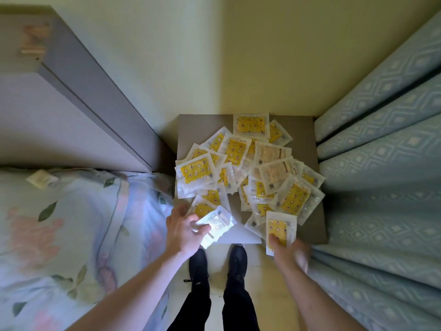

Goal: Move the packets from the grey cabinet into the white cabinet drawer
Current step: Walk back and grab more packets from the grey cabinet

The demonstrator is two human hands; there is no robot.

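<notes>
Here, at the lower centre of the frame, your left hand [182, 231] pinches a pale packet [214, 225] and your blurred right hand [285, 253] grips a yellow packet [280, 229], its long axis pointing up-frame toward the heap [248, 168] on the grey cabinet [307, 130].

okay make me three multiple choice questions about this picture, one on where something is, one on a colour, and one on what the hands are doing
1. Where does the pile of packets lie?
A. On the grey cabinet top
B. On the floral bedding
C. On the floor

2. What colour shows through most packets?
A. Red
B. Yellow
C. Green

3. What are the hands doing?
A. Both hang empty
B. Only one holds a packet
C. Each holds a packet

Answers:
1. A, since the pile covers the cabinet top between the bedding and the curtain.
2. B, as yellow patterned panels show through the clear wrappers.
3. C, because the left hand grips a pale packet and the right hand pinches a yellow packet.
</notes>
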